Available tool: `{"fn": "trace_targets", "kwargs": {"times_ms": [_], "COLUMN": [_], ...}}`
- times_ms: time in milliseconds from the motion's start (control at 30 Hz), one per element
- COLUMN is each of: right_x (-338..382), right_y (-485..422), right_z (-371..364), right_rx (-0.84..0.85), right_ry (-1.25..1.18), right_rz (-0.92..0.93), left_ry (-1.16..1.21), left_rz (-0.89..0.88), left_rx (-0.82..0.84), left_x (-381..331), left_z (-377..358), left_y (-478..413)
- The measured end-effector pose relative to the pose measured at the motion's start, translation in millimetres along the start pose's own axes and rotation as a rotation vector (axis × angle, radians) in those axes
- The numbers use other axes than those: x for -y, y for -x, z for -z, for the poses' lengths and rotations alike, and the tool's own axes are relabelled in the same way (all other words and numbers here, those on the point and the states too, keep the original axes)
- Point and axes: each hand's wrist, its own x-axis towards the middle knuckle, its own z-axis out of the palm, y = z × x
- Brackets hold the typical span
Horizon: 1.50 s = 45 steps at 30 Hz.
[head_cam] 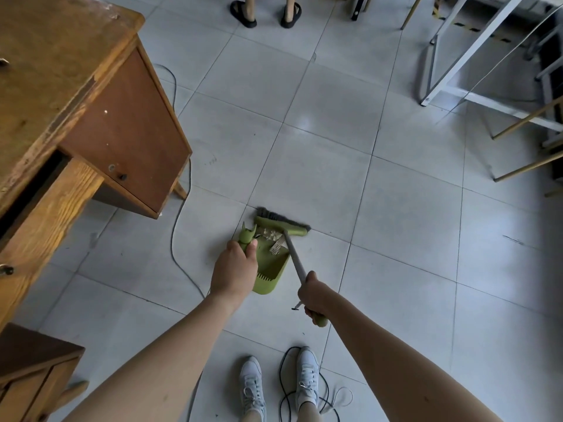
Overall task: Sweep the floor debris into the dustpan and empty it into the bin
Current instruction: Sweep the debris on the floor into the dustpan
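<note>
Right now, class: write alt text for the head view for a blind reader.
A left hand holds a green dustpan by its handle while the right hand grips a broom, its head at the pan's mouth; pale debris lies inside. A wooden desk stands left.

A worn wooden desk [61,95] fills the left, a grey cable [172,239] trailing over the tiles [335,123] beside it. Feet in black sandals [243,15] stand at the top edge; a white metal frame [469,48] and slanted wooden poles [528,118] are at the right. A black cord [281,373] loops by white sneakers [307,376] at the bottom.
</note>
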Motion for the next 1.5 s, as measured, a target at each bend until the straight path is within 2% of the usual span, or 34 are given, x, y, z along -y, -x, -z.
{"fn": "trace_targets", "kwargs": {"times_ms": [133, 233, 367, 433, 533, 633, 733, 833, 1133, 1233, 1367, 1500], "right_x": [-23, -38, -50, -49, -50, -51, -53, -50, -37, -62, -99, -133], "right_y": [12, 18, 36, 41, 60, 80, 109, 124, 72, 50, 46, 66], "right_z": [-2, -3, -7, -11, -4, 22, 48, 59, 55, 32, 0, -13], "right_rx": [0.037, 0.041, 0.073, 0.094, 0.1, 0.076, 0.1, 0.046, -0.045, -0.016, 0.071, 0.18], "right_ry": [0.092, 0.05, 0.062, 0.069, 0.077, 0.114, 0.005, 0.01, -0.111, -0.057, -0.136, -0.206], "right_rz": [-0.016, -0.058, 0.15, 0.16, 0.063, 0.15, 0.182, 0.212, 0.133, 0.041, -0.122, -0.159], "left_ry": [-0.012, -0.022, -0.01, -0.005, 0.016, 0.055, 0.09, 0.089, 0.093, 0.079, 0.057, 0.078], "left_rz": [-0.013, -0.03, -0.033, -0.03, -0.024, -0.02, -0.005, -0.03, -0.006, 0.012, 0.021, 0.043], "left_rx": [-0.005, -0.007, 0.007, 0.02, 0.037, 0.061, 0.058, 0.056, 0.008, -0.008, 0.014, 0.037], "left_x": [0, 1, -2, -3, -2, 1, 9, 19, 37, 48, 53, 49], "left_z": [-3, -4, -9, -14, -21, -25, -21, -19, -27, -38, -56, -68], "left_y": [3, 12, 23, 22, 27, 34, 44, 60, 111, 127, 147, 160]}}
